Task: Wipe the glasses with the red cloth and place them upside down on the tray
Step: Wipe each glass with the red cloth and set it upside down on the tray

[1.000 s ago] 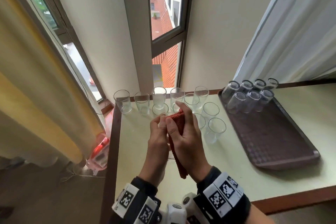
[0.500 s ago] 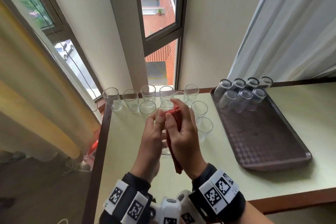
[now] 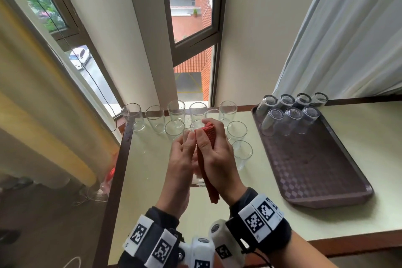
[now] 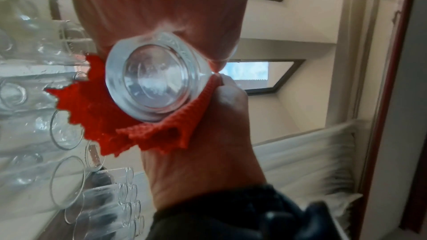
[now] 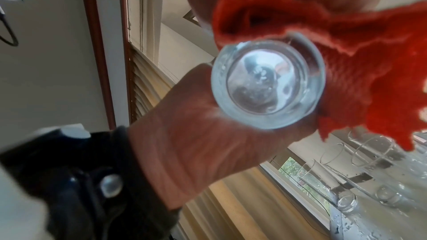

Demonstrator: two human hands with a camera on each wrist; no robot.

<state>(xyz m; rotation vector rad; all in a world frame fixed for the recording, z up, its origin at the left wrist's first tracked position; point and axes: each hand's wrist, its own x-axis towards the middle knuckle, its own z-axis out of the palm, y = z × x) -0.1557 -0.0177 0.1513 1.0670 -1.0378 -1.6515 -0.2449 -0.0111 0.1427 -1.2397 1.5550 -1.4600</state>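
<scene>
The wiping step was on: the left hand [image 3: 181, 159] gripped a glass [image 4: 157, 78] while right fingers [image 3: 214, 135] pressed the cloth [image 3: 206, 159] round it, so next it likely needed flipping onto the tray [image 3: 322, 180].

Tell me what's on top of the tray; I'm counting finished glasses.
Seven glasses stand upside down at the far end of the tray, four behind, three in front. The rest of it looks bare. Anything hidden behind them cannot be seen.
</scene>
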